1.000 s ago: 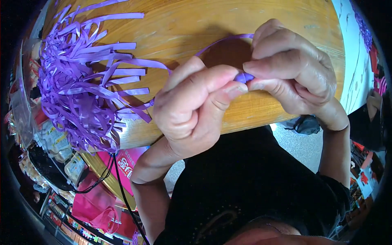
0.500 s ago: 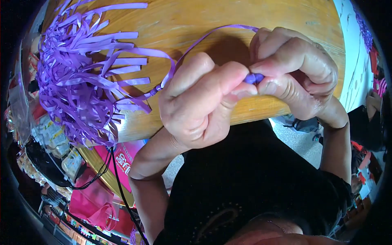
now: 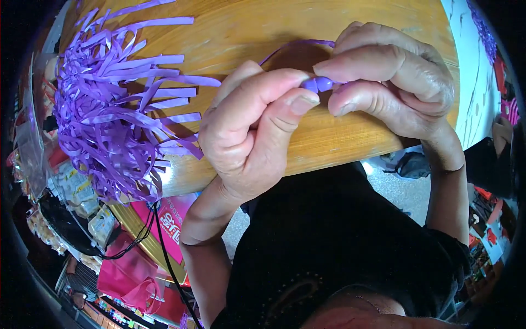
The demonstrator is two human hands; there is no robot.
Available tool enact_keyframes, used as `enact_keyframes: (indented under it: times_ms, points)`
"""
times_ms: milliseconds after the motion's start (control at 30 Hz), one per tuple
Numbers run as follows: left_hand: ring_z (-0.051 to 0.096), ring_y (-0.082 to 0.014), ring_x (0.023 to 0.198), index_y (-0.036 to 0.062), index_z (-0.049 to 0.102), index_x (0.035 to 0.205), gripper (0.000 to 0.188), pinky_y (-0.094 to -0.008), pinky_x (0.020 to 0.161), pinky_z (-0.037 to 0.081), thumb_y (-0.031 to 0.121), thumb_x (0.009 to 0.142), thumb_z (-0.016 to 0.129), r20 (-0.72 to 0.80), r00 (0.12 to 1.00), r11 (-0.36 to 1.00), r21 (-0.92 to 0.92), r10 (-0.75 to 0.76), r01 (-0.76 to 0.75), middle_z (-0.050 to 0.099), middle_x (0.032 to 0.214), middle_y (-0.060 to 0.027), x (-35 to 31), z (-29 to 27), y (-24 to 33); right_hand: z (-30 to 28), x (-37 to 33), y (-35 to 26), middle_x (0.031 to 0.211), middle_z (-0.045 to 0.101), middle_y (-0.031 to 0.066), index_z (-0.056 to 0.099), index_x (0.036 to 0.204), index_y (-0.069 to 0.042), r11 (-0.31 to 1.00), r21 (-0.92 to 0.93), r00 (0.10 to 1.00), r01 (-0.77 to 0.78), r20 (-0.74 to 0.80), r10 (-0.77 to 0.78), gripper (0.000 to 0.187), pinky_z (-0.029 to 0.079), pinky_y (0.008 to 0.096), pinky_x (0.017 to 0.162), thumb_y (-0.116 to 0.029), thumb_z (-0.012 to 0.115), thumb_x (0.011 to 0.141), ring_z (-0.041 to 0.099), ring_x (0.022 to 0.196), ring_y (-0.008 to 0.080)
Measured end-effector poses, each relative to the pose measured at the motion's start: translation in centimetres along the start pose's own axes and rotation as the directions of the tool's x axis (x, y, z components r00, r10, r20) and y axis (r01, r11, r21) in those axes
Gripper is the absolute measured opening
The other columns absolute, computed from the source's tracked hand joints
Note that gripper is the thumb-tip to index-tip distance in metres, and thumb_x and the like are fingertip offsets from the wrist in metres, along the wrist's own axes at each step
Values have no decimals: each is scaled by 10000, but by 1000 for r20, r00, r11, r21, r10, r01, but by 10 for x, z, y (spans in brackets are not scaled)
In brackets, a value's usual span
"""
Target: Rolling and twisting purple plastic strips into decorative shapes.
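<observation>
Above the table, my left hand (image 3: 249,123) pinches a purple ribbon at a small knot-like lump (image 3: 316,84) between thumb and forefinger. My right hand (image 3: 392,77) is close by on the right, its thumb and forefinger slightly parted around the ribbon beyond the lump. Behind the hands a loop of the same ribbon (image 3: 293,45) arches from the left hand into the curled fingers of the right. A large heap of purple ribbon strips (image 3: 104,109) lies on the table to my left, several cut ends pointing toward my left hand.
The wooden table (image 3: 323,145) has a rounded front edge close to my body. Black cords (image 3: 164,241) hang beside my left arm, near a pink bag (image 3: 129,274) and plastic packages (image 3: 101,225). A white marbled surface (image 3: 468,82) lies beyond the table's right side.
Both hands have moved slightly left and away from me. My right forefinger and thumb have parted, and the purple lump shows more fully at my left fingertips.
</observation>
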State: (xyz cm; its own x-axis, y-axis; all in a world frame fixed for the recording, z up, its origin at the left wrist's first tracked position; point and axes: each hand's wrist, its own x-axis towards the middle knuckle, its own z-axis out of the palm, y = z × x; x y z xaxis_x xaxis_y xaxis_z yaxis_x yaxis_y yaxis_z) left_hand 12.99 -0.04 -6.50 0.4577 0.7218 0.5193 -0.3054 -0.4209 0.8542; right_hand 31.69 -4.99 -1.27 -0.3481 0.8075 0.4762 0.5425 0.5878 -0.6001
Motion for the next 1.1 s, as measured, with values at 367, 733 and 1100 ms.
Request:
enact_keyframes:
  times_ms: [367,733,1100]
  points:
    - [415,-77,583,-34,631,926,140,-209,531,332,7,797,666,-4,963,961,-68,-269,268,548,697,-30,-2,-2,5,11,-8,4,760,618,83,654,1021,8,997,-65,993,-42,-115,34,387,484,263,570,-97,739,659,611,678,172]
    - [524,-129,597,-42,626,925,162,-225,541,407,-12,774,680,48,997,990,126,-63,56,575,722,-75,-1,1,3,6,-1,-7,776,606,92,664,966,23,980,-194,997,-45,-77,31,382,498,268,581,-58,740,600,602,682,187]
    - [319,-120,443,-19,636,821,225,-261,392,240,33,642,761,271,954,943,265,125,-199,314,604,-11,3,-5,9,4,-21,7,712,592,67,656,834,-34,975,-116,974,190,-100,-202,263,487,328,559,-178,726,625,561,613,201]
